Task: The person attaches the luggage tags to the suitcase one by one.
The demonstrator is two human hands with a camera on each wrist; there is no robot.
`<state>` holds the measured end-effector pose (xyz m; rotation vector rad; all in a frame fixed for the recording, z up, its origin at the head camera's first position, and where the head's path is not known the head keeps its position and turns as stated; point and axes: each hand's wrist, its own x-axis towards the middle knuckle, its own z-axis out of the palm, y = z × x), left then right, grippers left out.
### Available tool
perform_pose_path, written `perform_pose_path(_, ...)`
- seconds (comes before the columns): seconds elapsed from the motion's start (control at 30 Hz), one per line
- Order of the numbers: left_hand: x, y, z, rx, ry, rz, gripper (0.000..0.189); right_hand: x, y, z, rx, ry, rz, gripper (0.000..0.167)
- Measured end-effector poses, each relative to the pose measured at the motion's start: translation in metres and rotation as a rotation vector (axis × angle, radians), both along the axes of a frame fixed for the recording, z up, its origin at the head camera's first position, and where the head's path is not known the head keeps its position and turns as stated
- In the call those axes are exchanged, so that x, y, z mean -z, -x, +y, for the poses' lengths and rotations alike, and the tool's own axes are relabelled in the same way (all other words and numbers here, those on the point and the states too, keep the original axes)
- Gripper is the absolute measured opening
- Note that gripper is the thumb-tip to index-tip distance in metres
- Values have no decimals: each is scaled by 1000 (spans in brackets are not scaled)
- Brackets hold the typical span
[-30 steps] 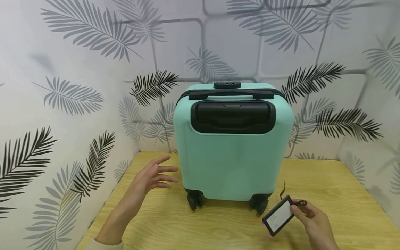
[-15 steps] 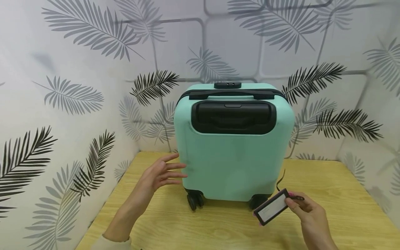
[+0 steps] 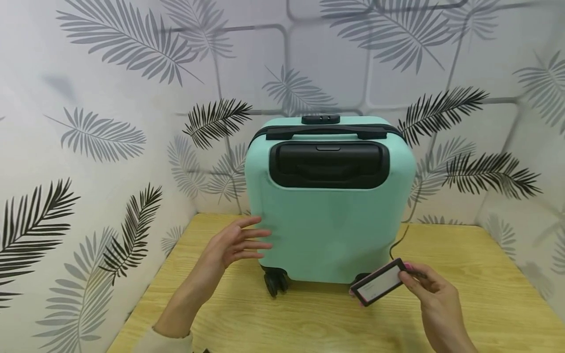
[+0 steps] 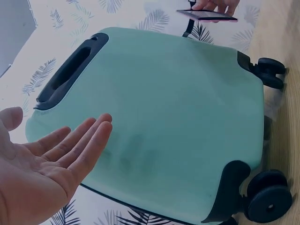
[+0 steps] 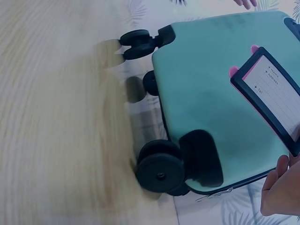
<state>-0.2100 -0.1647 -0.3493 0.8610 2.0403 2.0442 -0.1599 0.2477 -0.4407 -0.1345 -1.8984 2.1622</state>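
A mint-green suitcase (image 3: 326, 230) stands upright on its black wheels, its black pull handle (image 3: 329, 164) folded down in the recess. My right hand (image 3: 441, 306) pinches a luggage tag (image 3: 379, 283) near the suitcase's lower right corner. The tag has a black frame, pink edges and a white card; in the right wrist view its card (image 5: 274, 91) reads Name, Address and Tel. A thin black strap (image 3: 399, 242) trails up from it. At the suitcase's left side, my left hand (image 3: 229, 245) is held with fingers extended and holds nothing; whether it touches the shell I cannot tell.
The suitcase stands on a wood-grain table (image 3: 282, 323). Close behind rises a wall (image 3: 318, 59) with a leaf pattern, and another patterned wall (image 3: 88, 162) borders the left. A small dark object (image 3: 206, 350) shows at the bottom edge.
My left hand has moved right, up to the suitcase's side. My right hand has moved slightly left and up with the luggage tag, and the strap has swung upward. The suitcase has stayed put.
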Motion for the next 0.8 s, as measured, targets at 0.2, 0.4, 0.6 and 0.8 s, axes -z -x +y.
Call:
perform_pose_path(0.2,-1,1,10,24,13,15,50,-12,-2,-6,-22,47,66,26)
perform_pose_path(0.4,-5,1,18,22,11,24,50,-23,-2,-12,-47,96,160,23)
perform_pose_path(0.6,-7,2,29,42,-11,42,46,-29,-2,-15,-53,123,220,24)
perform_pose_path(0.8,-8,3,36,46,-15,65,45,-34,-3,-19,-58,129,252,24)
